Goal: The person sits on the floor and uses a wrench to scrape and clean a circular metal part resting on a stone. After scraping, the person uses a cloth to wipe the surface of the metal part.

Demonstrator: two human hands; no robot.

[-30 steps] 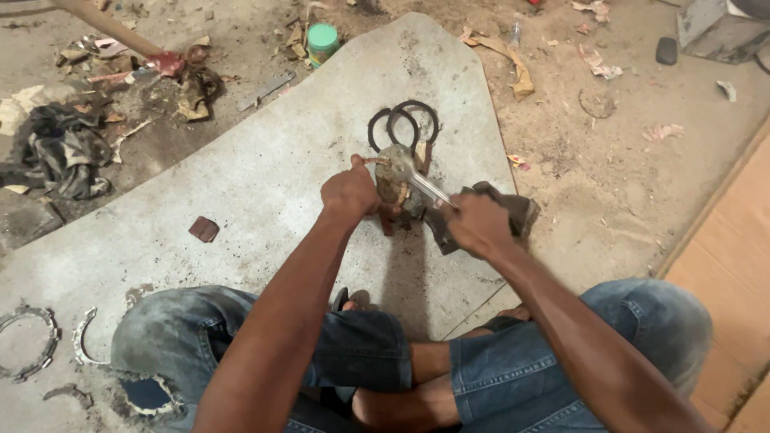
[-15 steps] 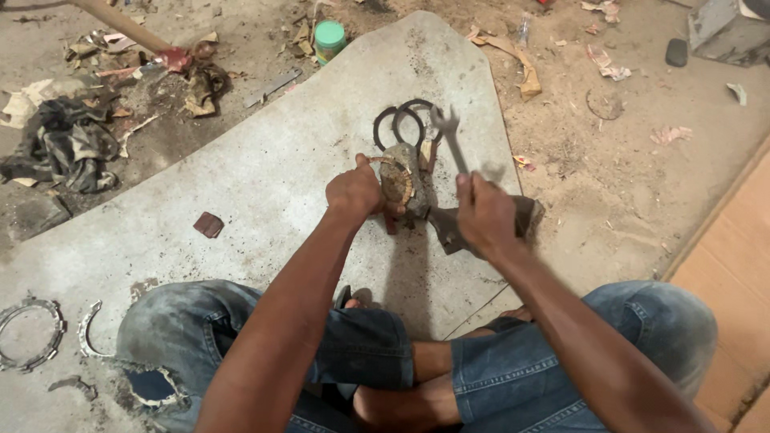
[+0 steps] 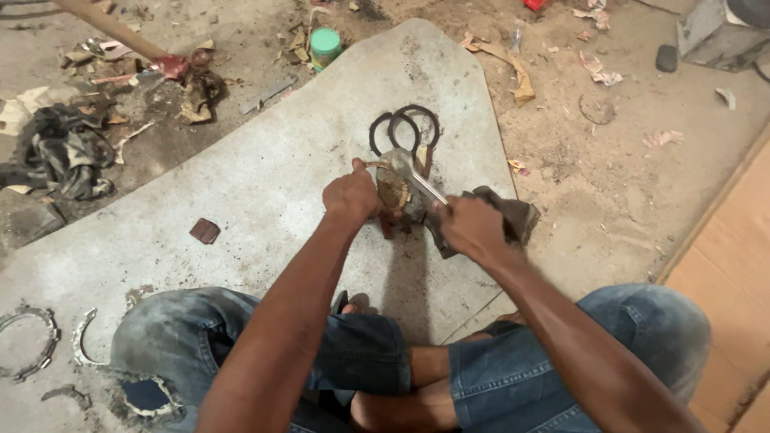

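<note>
Person seated cross-legged on floor, working over grey slab (image 3: 241, 200). Left hand (image 3: 353, 196) has its fingers clenched round a rusty metal part (image 3: 395, 192), pinning it to the slab just in front of the knees. Right hand (image 3: 473, 228) has fingers wrapped on a wrench (image 3: 421, 183), its head on top of the part. Two dark rings (image 3: 405, 128) lie just beyond. Doing this well likely means keeping the part pressed flat, wrench head fully seated, pull steady so it doesn't slip toward the left knuckles
</note>
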